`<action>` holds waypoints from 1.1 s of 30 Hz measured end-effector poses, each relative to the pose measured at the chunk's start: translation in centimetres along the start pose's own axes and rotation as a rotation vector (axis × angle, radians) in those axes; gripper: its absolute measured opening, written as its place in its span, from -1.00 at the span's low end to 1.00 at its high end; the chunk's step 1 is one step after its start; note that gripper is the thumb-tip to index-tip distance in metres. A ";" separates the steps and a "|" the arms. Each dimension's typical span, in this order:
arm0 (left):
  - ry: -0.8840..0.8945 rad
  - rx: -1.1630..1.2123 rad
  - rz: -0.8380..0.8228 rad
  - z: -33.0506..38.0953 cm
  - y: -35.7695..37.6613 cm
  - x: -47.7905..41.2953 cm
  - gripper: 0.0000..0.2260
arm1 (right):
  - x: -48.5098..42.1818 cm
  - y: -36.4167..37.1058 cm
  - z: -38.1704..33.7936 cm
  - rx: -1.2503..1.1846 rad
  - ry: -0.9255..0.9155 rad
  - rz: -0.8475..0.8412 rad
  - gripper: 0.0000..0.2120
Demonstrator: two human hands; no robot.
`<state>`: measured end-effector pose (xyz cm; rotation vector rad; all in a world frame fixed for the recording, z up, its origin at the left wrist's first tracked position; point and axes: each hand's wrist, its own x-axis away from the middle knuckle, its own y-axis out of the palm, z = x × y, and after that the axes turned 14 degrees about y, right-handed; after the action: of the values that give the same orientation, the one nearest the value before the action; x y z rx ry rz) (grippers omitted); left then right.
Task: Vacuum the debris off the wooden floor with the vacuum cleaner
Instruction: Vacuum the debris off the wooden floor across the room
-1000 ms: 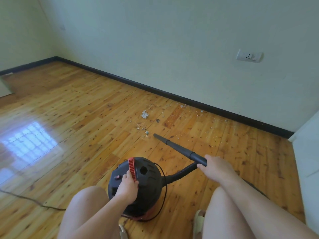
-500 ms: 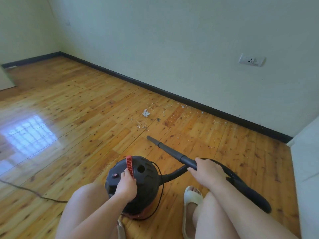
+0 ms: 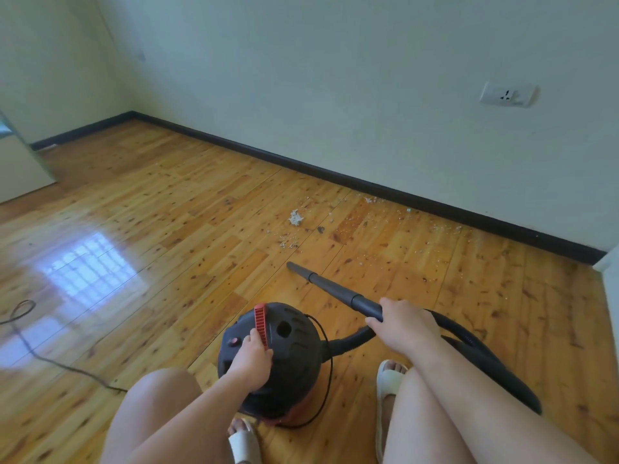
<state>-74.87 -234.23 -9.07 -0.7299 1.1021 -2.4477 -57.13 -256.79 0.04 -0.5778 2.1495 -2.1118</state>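
A round black vacuum cleaner [image 3: 288, 356] with a red handle [image 3: 261, 324] stands on the wooden floor [image 3: 150, 202] between my knees. My left hand [image 3: 249, 358] grips the lower end of that red handle. My right hand [image 3: 402, 324] is curled round the black suction tube [image 3: 330, 286], whose nozzle tip [image 3: 290, 265] lies low over the floor, pointing away to the left. White and grey debris [image 3: 296, 218] is scattered beyond the tip, with finer crumbs [image 3: 378, 226] spreading right along the skirting. The nozzle tip stops short of the nearest crumbs.
The black hose [image 3: 485, 360] loops behind my right arm. A thin power cord [image 3: 50, 358] snakes across the floor at left. A dark skirting board [image 3: 402, 192] runs under the pale wall, which carries a socket [image 3: 507, 95]. A white panel [image 3: 20, 169] leans at far left.
The view has pulled back and my legs and slippers have come into sight. The tube and my right hand have drawn slightly back from the debris. My left hand stays on the handle.
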 end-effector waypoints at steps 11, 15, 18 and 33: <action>0.012 -0.024 0.037 -0.3 -1.2 -3.9 -0.53 | -3.5 0.1 -3.3 0.028 0.122 0.030 -0.64; 0.023 0.023 0.038 -0.5 -1.5 -4.7 -0.50 | -4.5 -0.2 -3.2 0.018 0.086 0.001 -0.63; 0.028 0.020 0.032 -0.5 -2.0 -5.3 -0.55 | -5.2 -0.5 -3.0 -0.006 0.049 -0.032 -0.57; 0.003 0.031 0.076 -0.3 -3.1 -6.7 -0.44 | -7.5 -0.8 -5.1 0.050 -0.111 -0.040 -0.52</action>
<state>-69.98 -228.68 -8.87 -0.6626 1.0702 -2.3975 -51.64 -249.57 -0.45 -0.7210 2.0379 -2.0938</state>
